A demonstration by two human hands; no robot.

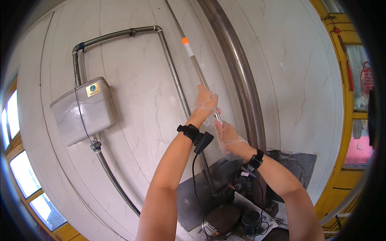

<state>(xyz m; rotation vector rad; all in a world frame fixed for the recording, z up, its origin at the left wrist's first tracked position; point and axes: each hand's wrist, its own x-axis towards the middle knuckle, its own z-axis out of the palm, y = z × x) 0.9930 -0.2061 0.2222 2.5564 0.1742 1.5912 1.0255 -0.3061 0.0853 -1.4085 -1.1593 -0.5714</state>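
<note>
A long metal pole [200, 73] with an orange and white band slants up the wall and runs out of the top of the view. My left hand [206, 100], in a thin clear plastic glove, is wrapped round its lower part. Just below and to the right, my right hand [230, 137], gloved the same way, grips the pole near its lower end. Both hands are closed on it, one above the other. What the pole's upper end carries is out of view. Black straps with small devices sit on both wrists.
A thick shiny metal pipe [237, 60] rises right of the pole. Left, a thinner grey pipe [172, 70] bends over to a pale wall-mounted tank [84, 112]. Low down are a dark panel [293, 166], a black mug-like container [251, 222] and cables. Yellow-framed doors stand at the sides.
</note>
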